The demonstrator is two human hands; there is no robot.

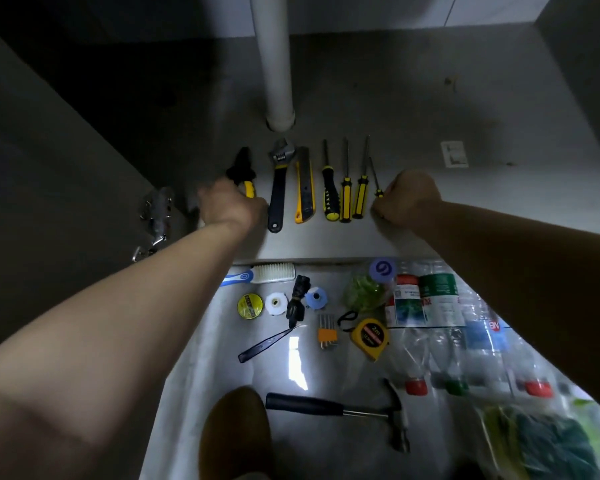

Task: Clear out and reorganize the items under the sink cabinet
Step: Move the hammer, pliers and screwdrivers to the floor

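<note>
The cabinet floor (413, 109) carries a row of hand tools laid side by side, shafts pointing toward the back wall, in front of the white drain pipe (276, 64).

From left to right the row reads:
- pliers (240, 166)
- adjustable wrench (278, 188)
- utility knife (304, 188)
- thick-handled screwdriver (329, 197)
- two slim black-and-yellow screwdrivers (345, 199)
- small screwdriver (377, 183)

The left hand (231, 207) is at the left end of the row. Its fingers curl over the lower ends of the pliers handles; the hand is blurred.

The right hand (409, 199) is at the right end, knuckles down and fingers curled into the palm. The small screwdriver's handle lies against it. Whether the fingers pinch that handle cannot be determined.

A metal door hinge (155, 216) is on the left cabinet wall.

Further items lie on the tiled floor (326, 445) in front of the cabinet:
- scrub brush (271, 273)
- three small tape rolls (250, 305)
- black flashlight (297, 299)
- hex key set (327, 332)
- yellow tape measure (369, 337)
- hammer (343, 410)
- several plastic bottles (430, 306) lying on their sides at the right
</note>
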